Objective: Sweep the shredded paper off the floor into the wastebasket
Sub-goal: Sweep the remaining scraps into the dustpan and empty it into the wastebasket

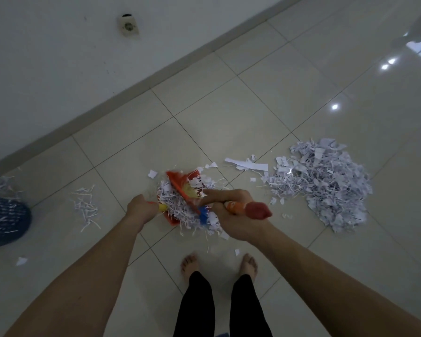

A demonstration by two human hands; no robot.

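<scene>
My left hand [141,209] grips the handle of an orange dustpan [173,221] heaped with white shredded paper [178,201]. My right hand [231,212] grips the orange handle of a small brush [253,210], whose orange, yellow and blue head [192,193] lies across the paper in the pan. A large pile of shredded paper [326,186] lies on the floor to the right. A smaller scatter of paper [86,206] lies to the left. The dark blue mesh wastebasket [3,221] sits at the left edge with shreds at its top.
The glossy tiled floor [229,117] meets a white wall [58,57] with a grey skirting and a socket [128,25]. Torn paper strips [247,164] lie between pan and big pile. My bare feet [219,265] stand just behind the dustpan.
</scene>
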